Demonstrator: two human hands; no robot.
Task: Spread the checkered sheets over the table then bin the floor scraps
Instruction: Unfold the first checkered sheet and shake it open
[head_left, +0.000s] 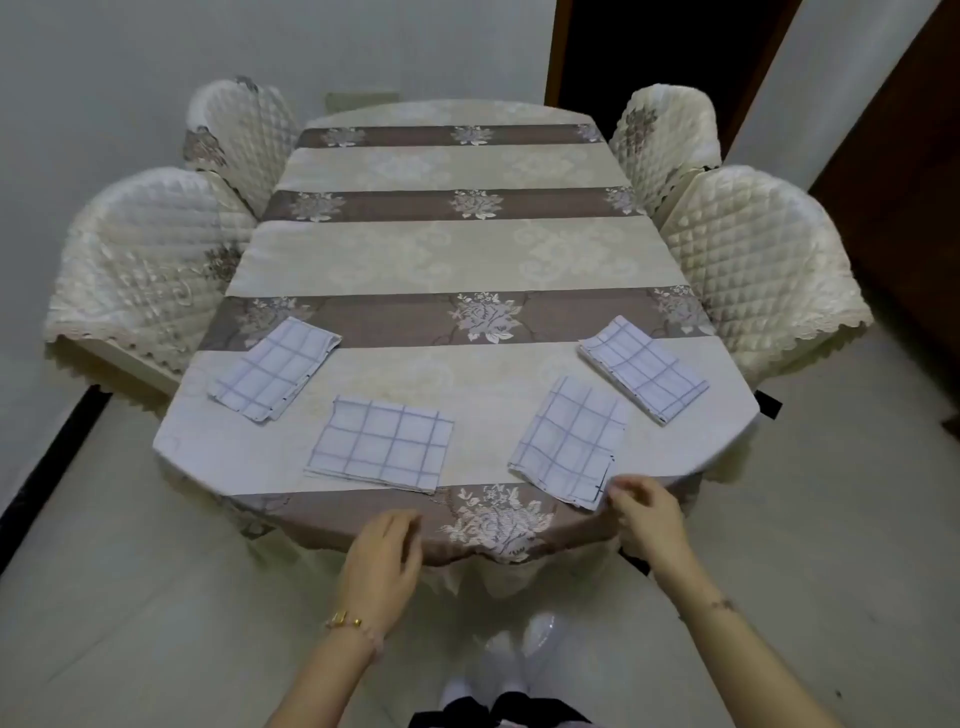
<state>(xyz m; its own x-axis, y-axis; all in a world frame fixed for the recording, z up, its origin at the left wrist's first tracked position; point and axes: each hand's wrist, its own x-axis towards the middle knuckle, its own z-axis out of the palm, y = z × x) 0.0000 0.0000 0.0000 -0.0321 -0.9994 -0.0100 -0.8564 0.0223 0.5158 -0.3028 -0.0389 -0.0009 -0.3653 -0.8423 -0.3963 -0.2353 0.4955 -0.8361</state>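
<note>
Several folded white sheets with a blue check lie near the front of the table (441, 249): one at far left (272, 370), one at centre left (382, 443), one at centre right (569, 441), one at far right (644, 366). My right hand (647, 517) pinches the near corner of the centre-right sheet at the table's front edge. My left hand (384, 553) hovers in front of the table edge, fingers loosely apart, holding nothing. No scraps show on the floor.
The table wears a beige and brown striped floral cloth. Quilted cream chairs stand at left (145, 270), back left (239, 135), right (758, 265) and back right (670, 140). A dark doorway (660, 47) opens behind. My white shoes (511, 654) stand on pale floor tiles.
</note>
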